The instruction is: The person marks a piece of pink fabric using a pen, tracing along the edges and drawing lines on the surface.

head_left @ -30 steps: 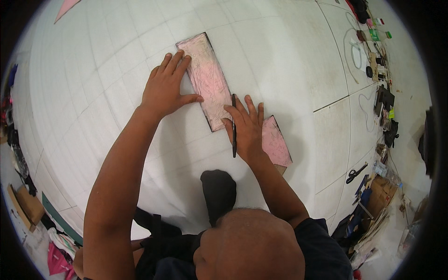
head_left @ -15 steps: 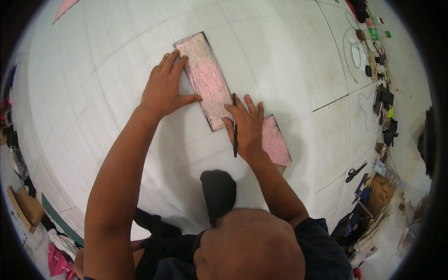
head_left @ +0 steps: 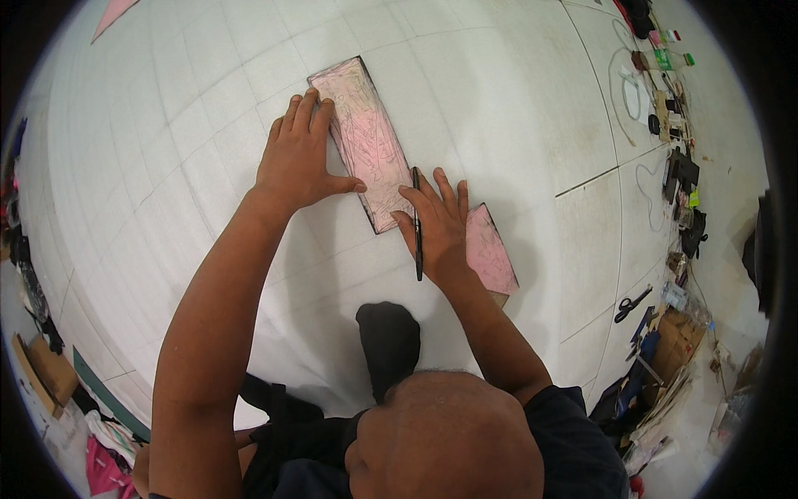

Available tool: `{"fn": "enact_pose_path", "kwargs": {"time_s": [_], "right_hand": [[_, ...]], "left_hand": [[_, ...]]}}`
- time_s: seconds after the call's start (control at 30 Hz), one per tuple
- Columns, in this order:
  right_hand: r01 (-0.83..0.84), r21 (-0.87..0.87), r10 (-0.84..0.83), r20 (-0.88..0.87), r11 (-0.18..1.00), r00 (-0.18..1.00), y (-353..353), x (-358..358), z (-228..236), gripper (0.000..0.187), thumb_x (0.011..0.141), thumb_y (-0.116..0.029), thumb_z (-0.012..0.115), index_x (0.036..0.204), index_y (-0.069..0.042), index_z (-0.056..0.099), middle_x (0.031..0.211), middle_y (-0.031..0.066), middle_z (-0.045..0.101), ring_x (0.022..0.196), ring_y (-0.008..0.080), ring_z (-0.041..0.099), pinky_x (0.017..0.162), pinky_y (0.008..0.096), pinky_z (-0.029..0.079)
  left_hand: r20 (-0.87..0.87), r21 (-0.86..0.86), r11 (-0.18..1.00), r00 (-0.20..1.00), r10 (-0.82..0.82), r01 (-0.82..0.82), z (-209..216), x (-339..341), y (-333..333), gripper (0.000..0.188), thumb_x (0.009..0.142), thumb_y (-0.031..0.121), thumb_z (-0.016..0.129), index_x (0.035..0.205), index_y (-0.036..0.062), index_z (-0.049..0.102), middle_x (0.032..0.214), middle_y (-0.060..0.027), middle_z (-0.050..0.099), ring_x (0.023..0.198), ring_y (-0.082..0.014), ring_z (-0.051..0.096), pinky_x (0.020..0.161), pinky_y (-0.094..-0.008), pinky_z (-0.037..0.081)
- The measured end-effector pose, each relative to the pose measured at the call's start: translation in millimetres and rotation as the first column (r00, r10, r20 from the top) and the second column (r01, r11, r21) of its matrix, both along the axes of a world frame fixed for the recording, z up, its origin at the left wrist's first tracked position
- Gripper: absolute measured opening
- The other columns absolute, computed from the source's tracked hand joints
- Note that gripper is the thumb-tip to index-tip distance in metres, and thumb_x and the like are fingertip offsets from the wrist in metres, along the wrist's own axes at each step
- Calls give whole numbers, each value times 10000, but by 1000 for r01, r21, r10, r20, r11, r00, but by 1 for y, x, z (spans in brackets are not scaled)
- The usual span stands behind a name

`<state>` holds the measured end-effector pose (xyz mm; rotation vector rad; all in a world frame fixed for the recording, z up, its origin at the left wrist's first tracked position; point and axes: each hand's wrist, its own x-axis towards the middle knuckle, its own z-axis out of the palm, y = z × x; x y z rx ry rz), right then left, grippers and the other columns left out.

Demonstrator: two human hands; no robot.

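Observation:
A long pink rectangular piece (head_left: 363, 137), dark along its edges and covered in scribbled lines, lies slanted on a thin white sheet (head_left: 208, 166). My left hand (head_left: 298, 158) rests along its left side, fingers stretched out near the far left corner and thumb spread onto the lower left edge. At the near right end is my right hand (head_left: 440, 220), its fingertips touching the piece. A black pen (head_left: 418, 241) is tucked upright between thumb and fingers of that hand. Partly behind my right wrist lies a second, shorter pink piece (head_left: 490, 254).
Along the right side lie black scissors (head_left: 633, 304), a clear plastic bottle (head_left: 687, 304), a green-capped bottle (head_left: 669, 60), cables and cardboard (head_left: 677, 349). A dark-socked foot (head_left: 388, 345) is close to my right forearm. Boxes (head_left: 50, 370) and cloths sit at the left edge.
Almost nothing differs. My left hand's thumb has shifted very slightly to the right along the pink piece; the pen and my right hand stay in place.

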<state>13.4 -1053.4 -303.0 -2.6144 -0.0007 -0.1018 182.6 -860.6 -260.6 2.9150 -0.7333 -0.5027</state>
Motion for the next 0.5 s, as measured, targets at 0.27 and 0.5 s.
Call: {"fn": "enact_pose_path", "kwargs": {"time_s": [0.27, 0.5], "right_hand": [[5, 15, -6, 17, 1000, 1000, 0, 0, -1, 386, 974, -246, 731, 1330, -134, 636, 1487, 135, 577, 1469, 414, 415, 1226, 699, 181], [12, 41, -13, 26, 999, 1000, 0, 2, 5, 391, 979, -216, 713, 1345, -118, 617, 1453, 143, 588, 1452, 405, 430, 1227, 676, 206]], "left_hand": [[95, 77, 994, 992, -82, 75, 12, 3, -15, 1344, 569, 651, 956, 1607, 66, 334, 1685, -217, 287, 1600, -350, 212, 1298, -514, 247], [-61, 110, 982, 987, -147, 153, 14, 16, -31, 1350, 561, 516, 1001, 1578, -46, 313, 1684, -255, 263, 1575, -388, 265, 1285, -465, 300]]}}
